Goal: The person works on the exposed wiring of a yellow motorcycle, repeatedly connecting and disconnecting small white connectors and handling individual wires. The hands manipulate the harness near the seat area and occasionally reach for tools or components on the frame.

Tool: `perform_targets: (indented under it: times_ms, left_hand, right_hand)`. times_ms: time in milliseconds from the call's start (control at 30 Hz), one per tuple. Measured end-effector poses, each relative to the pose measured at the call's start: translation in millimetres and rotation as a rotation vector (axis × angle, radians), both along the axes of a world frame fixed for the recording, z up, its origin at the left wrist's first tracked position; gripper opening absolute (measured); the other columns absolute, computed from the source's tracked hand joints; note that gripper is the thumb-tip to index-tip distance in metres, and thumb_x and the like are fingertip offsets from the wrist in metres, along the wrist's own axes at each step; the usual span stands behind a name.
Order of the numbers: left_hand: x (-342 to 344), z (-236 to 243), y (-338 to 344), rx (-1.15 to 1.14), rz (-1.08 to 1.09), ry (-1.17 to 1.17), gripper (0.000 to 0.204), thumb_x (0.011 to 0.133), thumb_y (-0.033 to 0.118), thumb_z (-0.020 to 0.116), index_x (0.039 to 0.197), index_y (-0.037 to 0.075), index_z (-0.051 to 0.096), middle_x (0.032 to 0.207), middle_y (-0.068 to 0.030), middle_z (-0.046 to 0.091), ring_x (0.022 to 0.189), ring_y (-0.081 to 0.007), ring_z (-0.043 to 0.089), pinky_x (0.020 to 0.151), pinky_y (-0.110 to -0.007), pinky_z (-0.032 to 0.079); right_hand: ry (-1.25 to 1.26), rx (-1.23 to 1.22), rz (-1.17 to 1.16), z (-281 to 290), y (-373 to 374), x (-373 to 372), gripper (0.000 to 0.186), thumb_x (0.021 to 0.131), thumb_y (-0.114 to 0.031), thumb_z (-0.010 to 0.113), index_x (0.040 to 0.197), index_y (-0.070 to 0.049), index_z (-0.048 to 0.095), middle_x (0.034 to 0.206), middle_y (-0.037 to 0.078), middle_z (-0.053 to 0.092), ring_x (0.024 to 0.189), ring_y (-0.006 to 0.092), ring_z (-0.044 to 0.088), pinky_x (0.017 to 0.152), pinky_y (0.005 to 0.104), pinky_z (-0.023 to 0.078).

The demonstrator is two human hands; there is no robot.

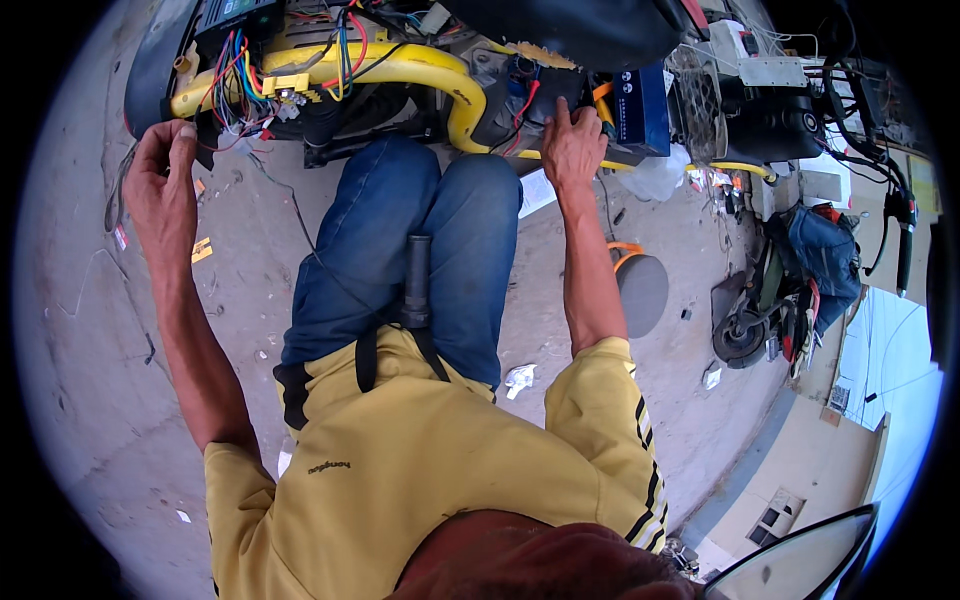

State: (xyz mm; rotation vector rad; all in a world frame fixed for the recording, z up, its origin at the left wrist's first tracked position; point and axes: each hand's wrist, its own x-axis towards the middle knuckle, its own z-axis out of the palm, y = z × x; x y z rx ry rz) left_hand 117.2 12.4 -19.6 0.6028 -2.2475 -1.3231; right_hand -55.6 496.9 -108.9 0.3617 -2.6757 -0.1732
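An opened-up vehicle with a bent yellow frame tube (425, 65) stretches across the top. At its left end, my left hand (165, 175) is closed with thumb and fingers pinched, beside a black panel (152, 75); what it pinches is too small to make out. Close by hangs a bundle of coloured wires (238, 85) with a yellow connector (287, 85). My right hand (572, 145) reaches over the tube with fingers stretched out, their tips against a dark part in the frame. Red and black wires (527, 105) run just left of it, and a dark blue box (642, 110) stands to its right.
A black ridged cylinder (417, 280) rests on my lap. A grey round pad (642, 295) lies right of my right forearm. Farther right are a crumpled blue cloth (818, 255) and a small wheel (740, 335). Paper scraps (520, 380) litter the concrete floor (120, 400).
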Motion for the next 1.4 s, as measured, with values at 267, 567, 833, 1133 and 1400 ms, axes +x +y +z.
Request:
perform_targets:
  times_ms: [267,567,833,1133,1400]
  left_hand:
    - [1.0,0.8,3.2,0.031,0.011,0.081,0.025,0.103,0.026,0.068,0.108,0.003,0.071,0.095,-0.0003,0.067,0.088,-0.008,0.058,0.08,-0.024,0.045]
    - [0.8,5.4,3.9,-0.004,0.035,0.074,0.025,0.102,0.028,0.067,0.105,0.004,0.071,0.09,0.0015,0.066,0.081,-0.006,0.054,0.07,-0.023,0.042]
    - [0.3,9.1,3.7,-0.049,0.05,0.054,0.027,0.103,0.031,0.064,0.103,0.005,0.07,0.088,0.0027,0.062,0.076,-0.0053,0.051,0.065,-0.023,0.04]
    - [-0.7,6.4,-0.5,-0.081,0.037,0.034,0.027,0.104,0.032,0.064,0.103,0.005,0.069,0.087,0.0026,0.062,0.076,-0.0055,0.051,0.065,-0.023,0.04]
    - [2.7,9.5,-3.4,-0.006,-0.023,-0.034,0.027,0.103,0.028,0.068,0.108,0.001,0.071,0.096,0.0002,0.067,0.094,-0.0086,0.058,0.087,-0.024,0.044]
  right_hand:
    - [-0.054,-0.021,0.041,-0.6,2.4,9.7,0.028,0.094,-0.025,0.069,0.118,-0.011,0.074,0.103,0.012,0.054,0.101,0.03,0.058,0.08,0.0459,0.044]
    - [-0.014,-0.067,0.094,6.8,-1.0,7.7,0.023,0.094,-0.021,0.069,0.114,-0.01,0.074,0.099,0.011,0.052,0.096,0.0292,0.057,0.078,0.0444,0.043]
    - [-0.02,-0.067,0.074,5.7,-1.8,3.4,0.027,0.095,-0.022,0.068,0.119,-0.01,0.073,0.1,0.011,0.052,0.096,0.029,0.056,0.077,0.0442,0.042]
    - [-0.033,-0.052,0.03,2.8,1.7,-6.4,0.032,0.095,-0.022,0.068,0.124,-0.011,0.071,0.103,0.011,0.053,0.1,0.0298,0.058,0.078,0.0459,0.045]
    - [-0.022,-0.065,0.021,3.6,-1.3,-10.0,0.033,0.095,-0.021,0.067,0.126,-0.011,0.069,0.104,0.012,0.054,0.1,0.0304,0.059,0.079,0.0471,0.046]
